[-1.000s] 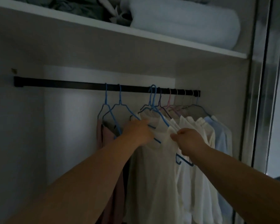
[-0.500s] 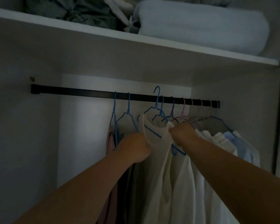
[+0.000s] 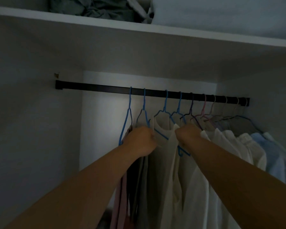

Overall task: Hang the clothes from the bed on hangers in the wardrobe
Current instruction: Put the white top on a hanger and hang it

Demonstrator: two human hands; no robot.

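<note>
The cream top (image 3: 165, 162) hangs on a blue wire hanger (image 3: 165, 111) hooked over the black rail (image 3: 106, 89), its long axis running straight down, neckline uppermost. It looks thin, soft and light, likely to slide off smooth wire, so the shoulder seams are the sensible place to hold. The left hand (image 3: 139, 140) grips the fabric at its left shoulder with curled fingers; the right hand (image 3: 187, 135) pinches the right shoulder. Pale shirts (image 3: 238, 146) crowd the rail to the right, and folded bedding (image 3: 221, 12) sits on the shelf (image 3: 73, 19) above.
</note>
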